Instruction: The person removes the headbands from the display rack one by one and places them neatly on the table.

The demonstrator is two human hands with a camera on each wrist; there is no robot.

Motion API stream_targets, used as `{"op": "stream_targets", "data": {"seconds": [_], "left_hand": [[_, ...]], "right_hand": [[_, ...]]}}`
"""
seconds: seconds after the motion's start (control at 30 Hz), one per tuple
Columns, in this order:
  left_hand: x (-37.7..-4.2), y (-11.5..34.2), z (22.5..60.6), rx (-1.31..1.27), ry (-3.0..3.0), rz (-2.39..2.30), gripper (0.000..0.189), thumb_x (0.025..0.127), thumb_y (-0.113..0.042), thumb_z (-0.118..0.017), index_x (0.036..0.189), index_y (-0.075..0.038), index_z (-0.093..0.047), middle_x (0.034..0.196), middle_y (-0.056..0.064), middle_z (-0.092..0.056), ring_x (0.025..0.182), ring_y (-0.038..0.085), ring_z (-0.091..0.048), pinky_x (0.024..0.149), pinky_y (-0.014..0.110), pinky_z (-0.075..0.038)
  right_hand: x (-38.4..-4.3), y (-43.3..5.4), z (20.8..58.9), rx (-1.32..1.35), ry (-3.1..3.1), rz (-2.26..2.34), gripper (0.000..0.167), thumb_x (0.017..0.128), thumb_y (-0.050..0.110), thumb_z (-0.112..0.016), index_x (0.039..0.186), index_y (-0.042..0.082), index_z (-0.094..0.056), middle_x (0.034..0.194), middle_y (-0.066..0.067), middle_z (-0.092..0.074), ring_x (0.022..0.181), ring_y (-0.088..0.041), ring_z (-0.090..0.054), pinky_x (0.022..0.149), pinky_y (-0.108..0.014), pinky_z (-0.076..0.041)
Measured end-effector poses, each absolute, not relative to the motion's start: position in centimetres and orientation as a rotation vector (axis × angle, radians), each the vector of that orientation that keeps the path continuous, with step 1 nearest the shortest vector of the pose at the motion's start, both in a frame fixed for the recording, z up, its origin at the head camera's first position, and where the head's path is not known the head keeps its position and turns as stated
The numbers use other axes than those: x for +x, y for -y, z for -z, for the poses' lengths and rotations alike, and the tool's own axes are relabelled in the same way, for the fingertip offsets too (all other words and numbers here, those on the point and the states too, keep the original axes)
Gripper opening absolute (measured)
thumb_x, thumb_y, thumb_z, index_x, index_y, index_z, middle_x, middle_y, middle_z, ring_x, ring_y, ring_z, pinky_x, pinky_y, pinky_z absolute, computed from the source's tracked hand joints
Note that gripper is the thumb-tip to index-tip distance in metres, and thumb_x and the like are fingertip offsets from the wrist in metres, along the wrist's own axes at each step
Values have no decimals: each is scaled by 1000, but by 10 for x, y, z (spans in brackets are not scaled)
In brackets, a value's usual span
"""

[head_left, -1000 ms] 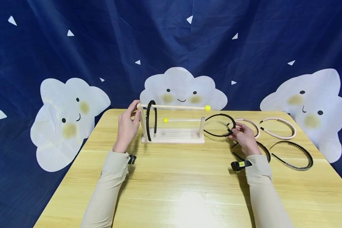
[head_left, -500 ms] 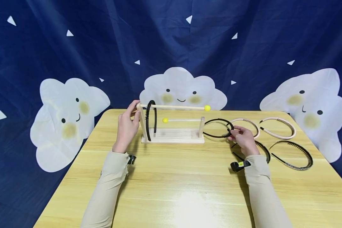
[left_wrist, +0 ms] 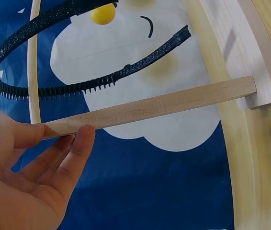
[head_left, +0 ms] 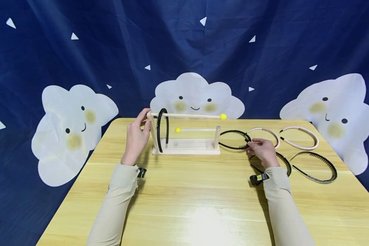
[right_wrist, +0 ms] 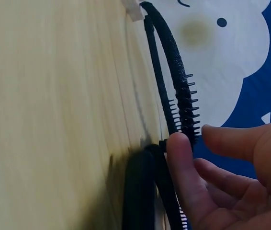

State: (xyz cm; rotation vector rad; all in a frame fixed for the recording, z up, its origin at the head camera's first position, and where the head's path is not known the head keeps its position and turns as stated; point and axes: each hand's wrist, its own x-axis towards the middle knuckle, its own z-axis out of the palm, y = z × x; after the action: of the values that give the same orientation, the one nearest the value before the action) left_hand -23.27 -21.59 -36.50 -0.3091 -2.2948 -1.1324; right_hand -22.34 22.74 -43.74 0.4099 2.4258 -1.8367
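My left hand [head_left: 136, 138] pinches the top of the tall post [left_wrist: 150, 108] of a wooden stand [head_left: 187, 150], thumb on one side and fingers on the other. Over the stand's upper rod [head_left: 190, 116] hangs a black toothed headband [head_left: 160, 133], close to that post. To the right of the stand, my right hand [head_left: 264, 150] pinches a second black toothed headband [head_left: 230, 147] between thumb and fingers at its curved, toothed part [right_wrist: 188, 115]. The ends of this headband point left toward the short post [head_left: 217, 138]; whether they touch it I cannot tell.
On the right lie two pale pink headbands [head_left: 313, 145], one partly behind my right hand. Nearer me are a dark headband [head_left: 332, 171] and another black one [head_left: 286, 162] partly under the hand. The stand's lower rod [head_left: 200, 130] ends in a yellow ball [head_left: 178, 130].
The headband in my right hand has come down and lies flatter, with the hand shifted slightly left and down. My left hand stays on the stand's tall post.
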Motion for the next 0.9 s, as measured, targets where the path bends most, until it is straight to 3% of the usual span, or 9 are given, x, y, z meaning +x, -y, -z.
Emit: {"op": "stream_targets", "data": {"seconds": [0.4, 0.67, 0.9], "left_hand": [[-233, 216, 366, -315, 2285, 1125, 33, 103, -4, -58, 135, -13, -63, 120, 17, -72, 104, 35, -73, 79, 45, -65], [-232, 217, 365, -308, 2292, 1135, 33, 104, -4, -57, 135, -13, -62, 121, 18, -72, 105, 35, -73, 80, 45, -64], [-233, 216, 366, -307, 2290, 1132, 33, 103, -5, -58, 135, -13, -62, 121, 19, -72, 105, 35, -73, 80, 45, -64]], "right_hand": [[-222, -227, 433, 380, -2550, 1664, 52, 107, 16, -55, 147, -14, -43, 132, -33, -59, 81, -8, -72, 82, -26, -63], [-219, -229, 426, 404, -2552, 1704, 49, 105, 14, -57, 144, -14, -46, 126, -27, -63, 83, -10, -72, 83, -27, -63], [-216, -227, 420, 375, -2491, 1848, 56, 103, 8, -59, 149, -15, -38, 119, -23, -59, 76, -4, -62, 71, -22, -62]]}}
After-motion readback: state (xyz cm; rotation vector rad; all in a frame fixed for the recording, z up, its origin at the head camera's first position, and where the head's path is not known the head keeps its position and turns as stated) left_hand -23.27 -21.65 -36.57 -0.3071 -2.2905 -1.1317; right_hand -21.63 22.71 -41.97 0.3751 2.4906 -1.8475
